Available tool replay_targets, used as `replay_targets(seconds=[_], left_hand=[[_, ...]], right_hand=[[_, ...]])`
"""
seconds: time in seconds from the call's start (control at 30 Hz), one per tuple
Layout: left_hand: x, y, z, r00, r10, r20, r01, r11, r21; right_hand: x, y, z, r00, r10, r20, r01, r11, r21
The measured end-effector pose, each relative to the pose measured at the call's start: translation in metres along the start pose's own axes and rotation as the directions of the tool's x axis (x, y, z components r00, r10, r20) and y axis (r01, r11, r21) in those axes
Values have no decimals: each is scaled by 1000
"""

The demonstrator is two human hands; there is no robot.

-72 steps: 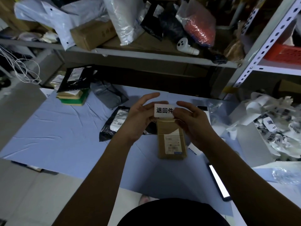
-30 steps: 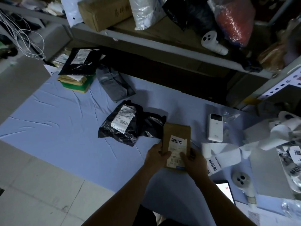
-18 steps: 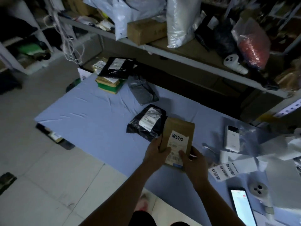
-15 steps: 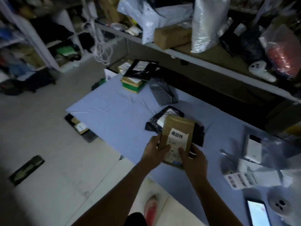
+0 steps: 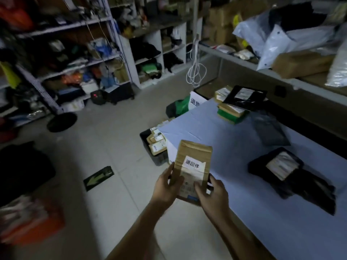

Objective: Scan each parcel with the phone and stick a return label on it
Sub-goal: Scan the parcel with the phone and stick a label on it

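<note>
I hold a brown paper parcel [image 5: 193,158] in the air over the left edge of the blue table [image 5: 262,212]. A white return label [image 5: 194,164] with black characters is stuck across its front, above the shipping label. My left hand [image 5: 166,186] grips the parcel's lower left edge. My right hand [image 5: 212,192] grips its lower right corner, thumb on the front. A black poly parcel [image 5: 281,169] with a white label lies on the table to the right. The phone is out of view.
A black crate [image 5: 150,145] holding several labelled brown parcels sits on the floor by the table's left edge. A stack of parcels [image 5: 234,106] stands at the table's far end, a grey bag [image 5: 268,128] near it. Cluttered shelves line the back and right.
The label went from my fingers onto the parcel. I lifted the parcel off the table and carried it left past the table edge, and my view swung left toward the floor crate.
</note>
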State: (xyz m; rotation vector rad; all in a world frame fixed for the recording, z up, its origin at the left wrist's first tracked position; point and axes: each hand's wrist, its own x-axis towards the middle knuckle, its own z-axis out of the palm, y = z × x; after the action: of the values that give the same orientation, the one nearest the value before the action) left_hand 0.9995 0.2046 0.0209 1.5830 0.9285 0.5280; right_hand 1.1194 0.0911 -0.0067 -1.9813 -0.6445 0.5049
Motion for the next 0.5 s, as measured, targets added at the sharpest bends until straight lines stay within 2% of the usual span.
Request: replay_targets(seconds=[0.13,0.27,0.5], left_hand=[[50,-27,-74,998,51,36,-52,998,20],[105,-61,-162,998,19,57,-21,999,40],[213,-87,-274,988,-89,123,83,995,50]], right_hand=[[31,-28,87,998,59,16,-57,993,-106],[58,-66,179,990,128,52,-116,973,-198],[124,-129,302,969,219,111,-197,964,-180]])
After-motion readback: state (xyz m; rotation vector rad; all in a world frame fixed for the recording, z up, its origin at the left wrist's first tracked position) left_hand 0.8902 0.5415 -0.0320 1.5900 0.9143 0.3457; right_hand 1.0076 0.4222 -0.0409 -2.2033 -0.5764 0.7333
